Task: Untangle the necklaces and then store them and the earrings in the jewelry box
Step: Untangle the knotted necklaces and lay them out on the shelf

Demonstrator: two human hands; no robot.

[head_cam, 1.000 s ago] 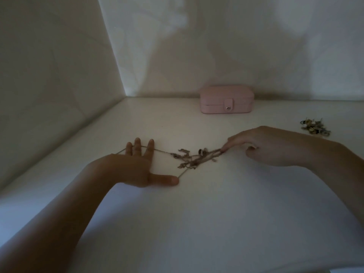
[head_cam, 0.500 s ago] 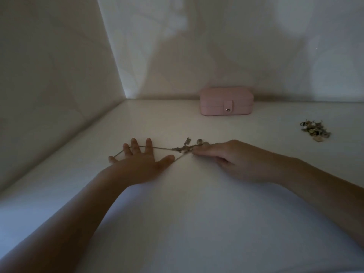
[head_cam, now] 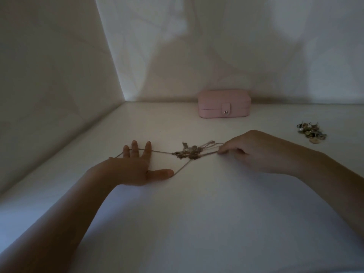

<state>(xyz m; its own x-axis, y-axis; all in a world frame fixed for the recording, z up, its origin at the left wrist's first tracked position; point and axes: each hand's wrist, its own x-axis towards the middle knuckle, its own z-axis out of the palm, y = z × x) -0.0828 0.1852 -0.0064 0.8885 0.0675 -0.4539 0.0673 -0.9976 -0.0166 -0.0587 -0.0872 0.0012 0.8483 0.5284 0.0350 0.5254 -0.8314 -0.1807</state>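
A knot of tangled necklaces [head_cam: 187, 154] lies on the white surface between my hands. My left hand [head_cam: 134, 166] lies flat with fingers spread, a chain loop stretched around its fingers and thumb. My right hand [head_cam: 254, 152] pinches chain strands at its fingertips, just right of the knot. A closed pink jewelry box [head_cam: 224, 106] stands against the back wall. A small pile of earrings [head_cam: 312, 131] lies at the far right.
A white wall [head_cam: 49, 85] closes off the left side and another runs along the back behind the box. The white surface [head_cam: 197, 223] stretches towards me in front of my hands.
My right hand has pulled back to the right with the strands, and my left thumb has spread out, stretching the chain loop wider. The knot has opened up a little.
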